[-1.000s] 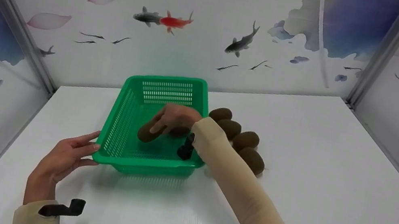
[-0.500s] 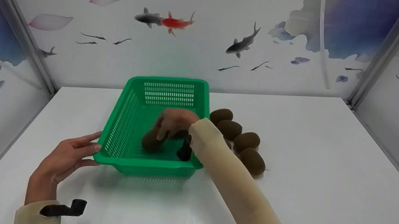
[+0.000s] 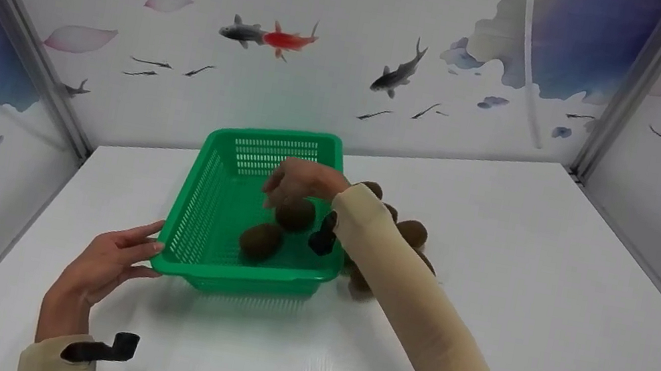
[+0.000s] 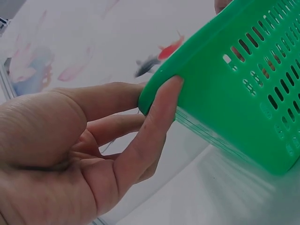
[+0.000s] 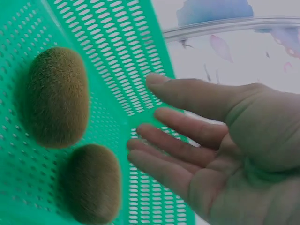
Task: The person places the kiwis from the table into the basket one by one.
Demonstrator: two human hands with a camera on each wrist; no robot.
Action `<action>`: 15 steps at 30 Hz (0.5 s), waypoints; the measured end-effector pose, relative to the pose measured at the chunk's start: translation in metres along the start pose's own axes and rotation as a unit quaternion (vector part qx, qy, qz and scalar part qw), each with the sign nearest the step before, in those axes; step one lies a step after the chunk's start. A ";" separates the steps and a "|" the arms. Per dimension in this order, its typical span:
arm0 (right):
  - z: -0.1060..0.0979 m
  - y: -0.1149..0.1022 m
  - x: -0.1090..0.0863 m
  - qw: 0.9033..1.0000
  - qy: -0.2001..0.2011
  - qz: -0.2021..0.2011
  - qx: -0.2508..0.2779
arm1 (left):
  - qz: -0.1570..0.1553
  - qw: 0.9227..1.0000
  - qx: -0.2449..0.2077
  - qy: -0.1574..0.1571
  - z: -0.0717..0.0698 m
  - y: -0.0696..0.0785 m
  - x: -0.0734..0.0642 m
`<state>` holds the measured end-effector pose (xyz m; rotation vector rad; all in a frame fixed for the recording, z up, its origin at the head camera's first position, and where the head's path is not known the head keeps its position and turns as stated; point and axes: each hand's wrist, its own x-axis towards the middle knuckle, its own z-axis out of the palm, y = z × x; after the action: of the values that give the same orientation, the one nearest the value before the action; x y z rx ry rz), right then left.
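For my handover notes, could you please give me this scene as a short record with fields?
Basket: green slotted basket on the white table
In basket: two kiwis
Beside basket: more kiwis on its right, partly hidden by the arm
Left hand: fingers against the basket's near left corner, thumb on the rim
Right hand: open above the basket, holds nothing

Left hand (image 3: 101, 271) sits low on the left, palm turned inward, fingers (image 4: 154, 126) straight and relaxed, thumb out. Right arm stretches forward in a beige sleeve, and the right hand (image 3: 297, 181) hangs palm down, fingers (image 5: 187, 129) loosely spread, holding nothing.
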<state>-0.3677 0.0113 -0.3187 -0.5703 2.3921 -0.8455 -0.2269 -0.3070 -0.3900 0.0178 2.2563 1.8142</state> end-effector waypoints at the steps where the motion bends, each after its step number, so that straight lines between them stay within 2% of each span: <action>1: -0.004 0.001 -0.002 1.000 0.005 -0.017 0.013 | -0.002 1.000 0.003 0.001 0.000 0.001 0.000; 4: -0.016 0.006 -0.008 0.996 0.024 -0.064 0.054 | -0.002 1.000 0.012 0.000 0.000 0.003 0.001; 7: -0.029 0.011 -0.015 0.991 0.053 -0.094 0.082 | -0.003 1.000 0.015 0.003 0.001 0.005 0.001; 11: -0.045 0.021 -0.024 0.984 0.092 -0.113 0.099 | 0.000 1.000 0.017 0.005 0.002 0.006 -0.001; 15: -0.058 0.034 -0.030 0.979 0.133 -0.116 0.106 | 0.000 1.000 0.021 0.003 0.002 0.005 -0.001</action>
<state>-0.3868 0.0772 -0.2932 -0.6976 2.4569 -1.3358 -0.2259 -0.3045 -0.3850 0.0188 2.2976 1.7689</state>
